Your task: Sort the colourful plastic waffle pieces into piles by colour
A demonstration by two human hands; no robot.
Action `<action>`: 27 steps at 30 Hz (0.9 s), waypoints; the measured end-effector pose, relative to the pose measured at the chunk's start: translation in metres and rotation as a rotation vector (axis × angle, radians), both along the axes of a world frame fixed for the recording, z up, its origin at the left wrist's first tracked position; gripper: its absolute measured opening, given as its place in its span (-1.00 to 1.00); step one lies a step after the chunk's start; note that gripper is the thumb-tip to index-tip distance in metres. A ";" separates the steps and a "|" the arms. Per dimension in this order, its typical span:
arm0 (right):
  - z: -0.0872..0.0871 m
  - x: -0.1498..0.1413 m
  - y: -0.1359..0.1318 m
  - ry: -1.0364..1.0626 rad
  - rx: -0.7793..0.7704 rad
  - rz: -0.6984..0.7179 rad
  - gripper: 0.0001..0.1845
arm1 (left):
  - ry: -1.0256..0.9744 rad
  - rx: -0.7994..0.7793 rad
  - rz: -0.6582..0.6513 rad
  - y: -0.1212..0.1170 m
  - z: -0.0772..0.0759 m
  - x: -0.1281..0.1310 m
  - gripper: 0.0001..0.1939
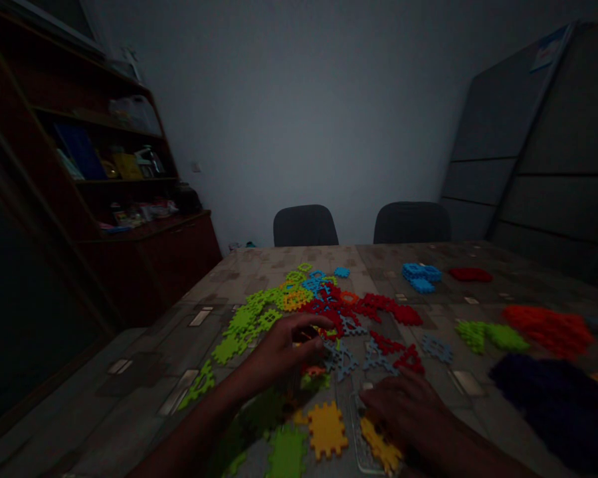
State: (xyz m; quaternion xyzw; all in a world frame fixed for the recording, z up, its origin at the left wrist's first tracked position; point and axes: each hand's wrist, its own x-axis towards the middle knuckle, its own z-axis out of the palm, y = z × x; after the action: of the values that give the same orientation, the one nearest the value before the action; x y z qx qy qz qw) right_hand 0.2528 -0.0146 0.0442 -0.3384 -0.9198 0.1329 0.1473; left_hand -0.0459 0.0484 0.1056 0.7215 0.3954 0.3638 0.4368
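Observation:
My left hand [292, 342] hovers over a pile of loose plastic interlocking pieces, thumb and fingers curved and apart, with nothing seen between them. Below its fingers lie grey pieces [346, 360] and red pieces [331, 312]. My right hand [403, 401] is closed, its fingers bent downward over a clear plastic tray [357, 438]; the fingertips are hidden. Beneath that palm shows a yellow piece [381, 446] with a toothed edge; whether the hand grips it is unclear. A yellow square piece [327, 430] and a green square piece [286, 453] lie left of the tray.
Green pieces [242, 318] spread along the pile's left side. Blue pieces [421, 275] are stacked farther back, near a red stack [471, 274]. Orange pieces [548, 328] and a dark purple heap [553, 405] lie at right. Two chairs [305, 226] stand behind the table.

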 end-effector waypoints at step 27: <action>-0.028 0.007 0.021 0.088 0.385 0.017 -0.44 | 0.409 0.183 0.400 0.069 -0.029 -0.097 -0.76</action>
State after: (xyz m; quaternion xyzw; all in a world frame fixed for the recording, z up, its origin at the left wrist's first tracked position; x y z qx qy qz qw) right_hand 0.2598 0.0065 0.0165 -0.2902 -0.9237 -0.0294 0.2484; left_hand -0.1426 0.1174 0.0767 0.7240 0.5748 0.3240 0.2009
